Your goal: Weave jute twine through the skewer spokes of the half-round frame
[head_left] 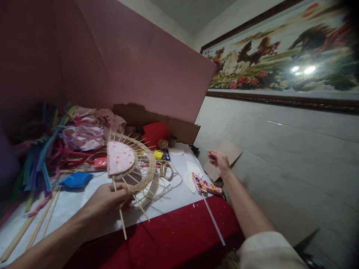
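Over the desk (179, 194), our left hand (113, 198) grips the half-round piece (126, 160), its twine band (153, 166) woven but its stick ends (122, 220) still bare, while our right hand (218, 161) curls, contents unclear.

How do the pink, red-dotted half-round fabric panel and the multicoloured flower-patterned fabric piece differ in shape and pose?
The pink, red-dotted half-round fabric panel looks flat; the multicoloured flower-patterned fabric piece looks bunched. The panel sits within a tan twine-and-stick frame held by the left hand; the flower-patterned piece lies on the table. Both are patterned.
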The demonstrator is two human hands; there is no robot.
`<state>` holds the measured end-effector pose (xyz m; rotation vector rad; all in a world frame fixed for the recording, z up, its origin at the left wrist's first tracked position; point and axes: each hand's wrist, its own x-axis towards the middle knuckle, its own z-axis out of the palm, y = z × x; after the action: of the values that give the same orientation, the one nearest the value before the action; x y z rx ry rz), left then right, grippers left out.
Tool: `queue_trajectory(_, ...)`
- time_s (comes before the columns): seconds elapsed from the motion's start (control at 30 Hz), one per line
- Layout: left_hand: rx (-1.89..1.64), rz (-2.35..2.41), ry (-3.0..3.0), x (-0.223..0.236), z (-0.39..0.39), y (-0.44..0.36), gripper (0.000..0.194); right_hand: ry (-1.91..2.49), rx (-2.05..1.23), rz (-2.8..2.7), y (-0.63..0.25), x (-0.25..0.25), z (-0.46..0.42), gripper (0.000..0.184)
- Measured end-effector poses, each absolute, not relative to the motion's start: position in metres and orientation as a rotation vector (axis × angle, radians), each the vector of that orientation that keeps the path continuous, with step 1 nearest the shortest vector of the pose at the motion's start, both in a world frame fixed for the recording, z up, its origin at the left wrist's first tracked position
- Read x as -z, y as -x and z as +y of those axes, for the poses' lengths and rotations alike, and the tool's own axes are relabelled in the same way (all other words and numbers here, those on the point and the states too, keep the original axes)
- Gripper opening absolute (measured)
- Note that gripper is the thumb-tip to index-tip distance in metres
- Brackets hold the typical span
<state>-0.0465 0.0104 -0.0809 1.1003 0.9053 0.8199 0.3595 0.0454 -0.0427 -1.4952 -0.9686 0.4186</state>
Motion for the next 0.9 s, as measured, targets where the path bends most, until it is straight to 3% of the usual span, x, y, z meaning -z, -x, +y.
queue_trajectory(0.1,-0.826,0.902,-1.105,0.079,0.008,0.046,0.016,1.597,-0.576,-1.272,-0.357,0.052,0.021,0.019)
queue_trajectory(0.3,-0.841,0.914,-1.139,0.08,0.01,0.046,0.019,1.772,-0.732,-1.794,-0.358,0.062,-0.016,0.043)
queue_trajectory(0.43,-0.864,0.918,-1.091,0.081,0.01,0.045,0.019,1.746,-0.655,-2.056,-0.354,0.073,-0.02,0.04)
queue_trajectory(0.63,-0.861,0.942,-1.115,0.084,0.011,0.044,0.019,1.736,-0.499,-2.188,-0.346,0.08,-0.017,0.027)
queue_trajectory(0.9,-0.844,0.947,-1.135,0.088,0.014,0.045,0.018,1.843,-0.555,-2.137,-0.349,0.068,-0.014,0.027)
